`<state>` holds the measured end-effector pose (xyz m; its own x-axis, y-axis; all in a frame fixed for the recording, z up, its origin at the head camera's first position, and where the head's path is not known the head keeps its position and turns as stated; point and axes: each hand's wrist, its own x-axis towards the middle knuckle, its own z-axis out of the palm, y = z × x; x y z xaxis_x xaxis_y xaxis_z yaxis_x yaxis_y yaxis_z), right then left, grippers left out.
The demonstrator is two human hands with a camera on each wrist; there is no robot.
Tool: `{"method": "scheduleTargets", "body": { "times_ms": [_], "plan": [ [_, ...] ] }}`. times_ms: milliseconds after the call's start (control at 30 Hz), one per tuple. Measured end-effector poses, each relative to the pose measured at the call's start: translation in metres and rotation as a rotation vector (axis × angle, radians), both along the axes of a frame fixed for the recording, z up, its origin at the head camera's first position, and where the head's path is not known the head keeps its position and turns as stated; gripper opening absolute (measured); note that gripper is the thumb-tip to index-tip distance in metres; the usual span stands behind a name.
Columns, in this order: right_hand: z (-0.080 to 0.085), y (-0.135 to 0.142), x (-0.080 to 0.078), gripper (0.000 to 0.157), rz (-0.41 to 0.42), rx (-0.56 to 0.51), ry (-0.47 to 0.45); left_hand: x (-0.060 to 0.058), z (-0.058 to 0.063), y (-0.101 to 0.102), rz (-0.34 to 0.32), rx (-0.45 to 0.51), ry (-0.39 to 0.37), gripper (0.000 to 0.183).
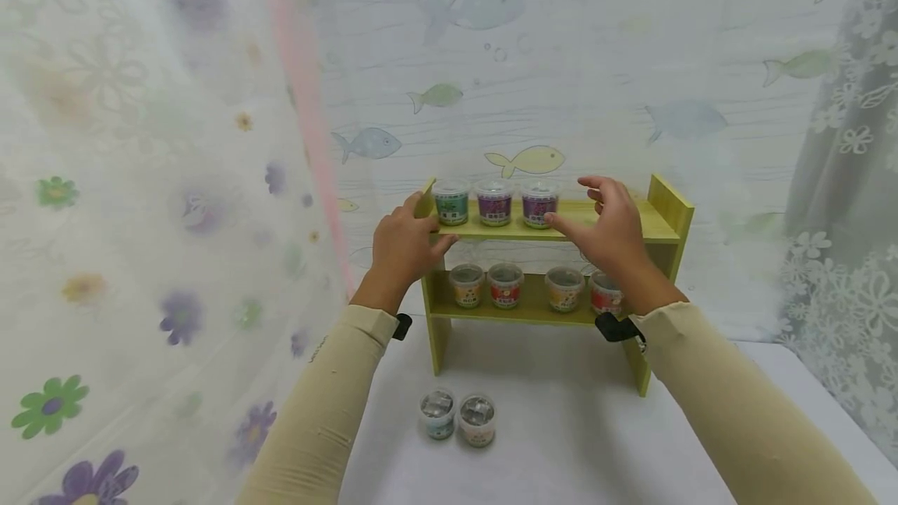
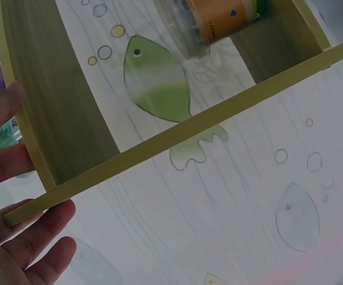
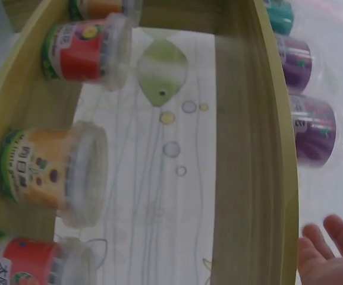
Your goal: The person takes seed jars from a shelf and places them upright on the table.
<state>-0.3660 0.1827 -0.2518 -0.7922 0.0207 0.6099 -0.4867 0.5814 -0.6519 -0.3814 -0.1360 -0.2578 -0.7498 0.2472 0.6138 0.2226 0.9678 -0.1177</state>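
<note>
My left hand (image 1: 404, 246) grips the upper left corner of a yellow-green wooden shelf (image 1: 659, 217), its fingers around the side board in the left wrist view. Near it on the top board stand a teal-labelled plastic cup (image 1: 451, 204) and a purple-labelled cup (image 1: 494, 204). My right hand (image 1: 612, 231) is beside the rightmost purple cup (image 1: 539, 205), thumb and fingers spread. In the right wrist view, its fingers (image 3: 340, 231) are apart from that purple cup (image 3: 312, 129). Whether the thumb tip touches the cup I cannot tell.
On the lower board stand orange-labelled cups (image 1: 466, 287) (image 1: 564, 291) and red-labelled cups (image 1: 505, 287) (image 1: 606, 296). Two more lidded cups (image 1: 438, 414) (image 1: 478, 421) sit on the white tabletop (image 1: 547, 443) in front. Patterned curtains (image 1: 175, 217) hang at the left and behind.
</note>
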Motion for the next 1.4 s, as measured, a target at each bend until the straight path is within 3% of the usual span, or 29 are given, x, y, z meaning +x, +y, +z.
{"method": "scheduleTargets", "body": {
  "times_ms": [167,367,600,967,1400],
  "plan": [
    [0.014,-0.001,-0.011,0.097,0.082,0.003,-0.166,0.001,0.000,0.000,0.001,-0.001,-0.004,0.047],
    [0.026,-0.010,-0.025,0.099,0.140,0.023,-0.265,0.003,0.001,0.001,0.001,0.004,-0.006,0.046],
    [0.030,-0.020,-0.037,0.103,0.146,0.035,-0.300,0.003,-0.001,0.001,0.006,-0.003,-0.036,0.048],
    [0.027,-0.014,-0.043,0.108,0.241,-0.044,-0.399,0.003,0.001,0.000,-0.004,-0.008,0.012,0.046],
    [0.024,-0.010,-0.045,0.101,0.196,-0.013,-0.385,0.001,0.003,0.005,0.037,-0.031,-0.023,0.048]
  ]
}}
